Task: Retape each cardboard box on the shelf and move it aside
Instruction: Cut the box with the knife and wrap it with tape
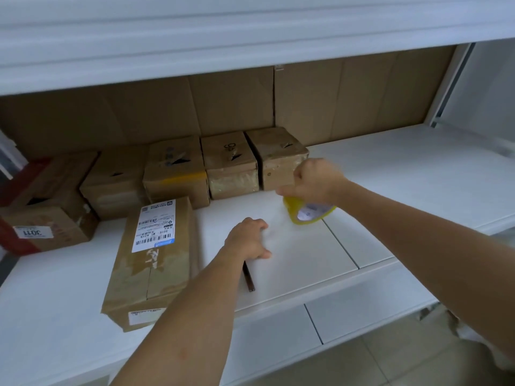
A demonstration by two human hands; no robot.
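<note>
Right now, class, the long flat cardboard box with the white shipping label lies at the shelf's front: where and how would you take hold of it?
Grip the long flat cardboard box across its narrow width, one hand on each long side, coming from the shelf's open front. It lies flat, so its top offers no hold, and its short end faces the person. The left hand rests beside it already.

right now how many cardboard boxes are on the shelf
6: five in a back row, at and, plus a long box lying in front. More may be hidden left.
</note>
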